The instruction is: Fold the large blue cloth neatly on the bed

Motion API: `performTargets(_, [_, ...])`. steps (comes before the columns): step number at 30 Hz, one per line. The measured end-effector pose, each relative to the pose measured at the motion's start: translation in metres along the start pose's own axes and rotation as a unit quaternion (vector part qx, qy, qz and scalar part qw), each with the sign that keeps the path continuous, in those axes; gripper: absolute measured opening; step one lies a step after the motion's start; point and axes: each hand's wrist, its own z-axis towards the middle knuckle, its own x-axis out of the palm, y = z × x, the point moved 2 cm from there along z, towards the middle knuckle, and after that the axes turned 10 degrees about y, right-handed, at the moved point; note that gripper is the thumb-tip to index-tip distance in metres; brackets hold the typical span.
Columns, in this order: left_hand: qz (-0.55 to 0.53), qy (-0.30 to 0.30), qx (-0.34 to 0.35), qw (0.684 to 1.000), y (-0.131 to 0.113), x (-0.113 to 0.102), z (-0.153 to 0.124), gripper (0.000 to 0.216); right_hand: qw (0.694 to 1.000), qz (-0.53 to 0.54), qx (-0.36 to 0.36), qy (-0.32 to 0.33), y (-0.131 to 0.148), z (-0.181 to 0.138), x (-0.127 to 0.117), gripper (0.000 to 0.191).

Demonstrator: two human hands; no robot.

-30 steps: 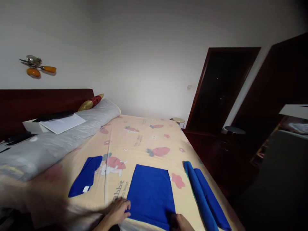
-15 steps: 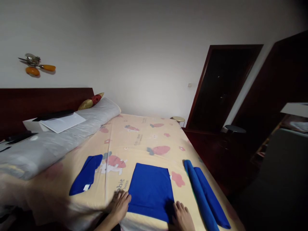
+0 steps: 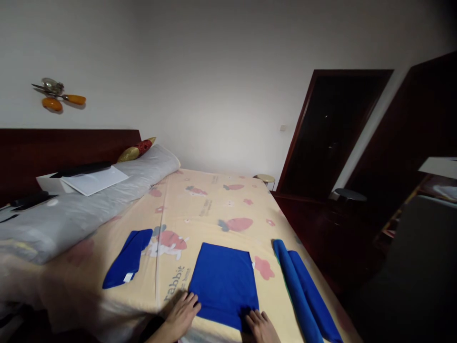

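Observation:
A blue cloth (image 3: 224, 281), folded into a near-square, lies flat on the bed in front of me. My left hand (image 3: 183, 315) is at its near left corner, fingers bent over the edge and closed on the fabric. At the near right corner, my right hand (image 3: 263, 327) has its fingers curled onto the cloth, with the thumb hidden. To the left lies a smaller blue folded piece (image 3: 129, 259) with a white tag. Two long blue rolls of cloth, a lighter one (image 3: 298, 290) and a darker one (image 3: 314, 295), rest side by side on the right.
The bed has a pale sheet (image 3: 200, 200) printed with carrots and rabbits. A grey bolster (image 3: 107, 209) runs along the headboard (image 3: 64, 147), with a white box (image 3: 94, 180) on it. A dark stool (image 3: 350, 194) stands on the floor beyond the bed's right side.
Both hands have moved inward, from the cloth's sides onto its near corners. The left fingers now overlap the fabric, and the right fingers have come in over its edge.

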Motion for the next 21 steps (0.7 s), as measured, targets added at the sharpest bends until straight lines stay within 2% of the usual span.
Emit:
performTargets(2, [-0.005,-0.026,-0.002,1.000,-0.001,-0.003,0.003,0.050,1.000,0.004,0.020,-0.023,-0.003,0.002,-0.006,0.023])
performTargets(4, [-0.014,-0.040,-0.011,0.999,-0.002,-0.005,0.004,0.050,0.998,0.008,0.033,-0.045,-0.006,0.002,-0.010,0.022])
performTargets(6, [-0.025,-0.030,-0.025,0.999,-0.002,-0.004,0.004,0.054,0.998,0.001,0.029,-0.054,-0.007,0.002,-0.007,0.023])
performTargets(11, [-0.004,0.018,-0.046,0.999,-0.014,0.001,0.005,0.061,0.996,-0.060,-0.013,-0.058,-0.001,0.004,0.018,0.028])
performTargets(14, [0.001,0.028,0.021,0.999,-0.031,0.003,0.008,0.066,0.986,-0.089,-0.087,-0.108,0.016,0.009,0.024,0.047])
performTargets(17, [-0.037,0.028,0.112,0.993,-0.044,0.005,0.011,0.071,0.968,-0.094,-0.169,-0.157,0.036,0.014,0.023,0.053])
performTargets(19, [-0.065,0.030,0.142,0.987,-0.044,0.006,0.012,0.077,0.967,-0.088,-0.187,-0.151,0.041,0.016,0.025,0.053])
performTargets(21, [-0.079,0.044,0.134,0.987,-0.036,0.005,0.009,0.082,0.977,-0.070,-0.162,-0.119,0.036,0.015,0.029,0.054])
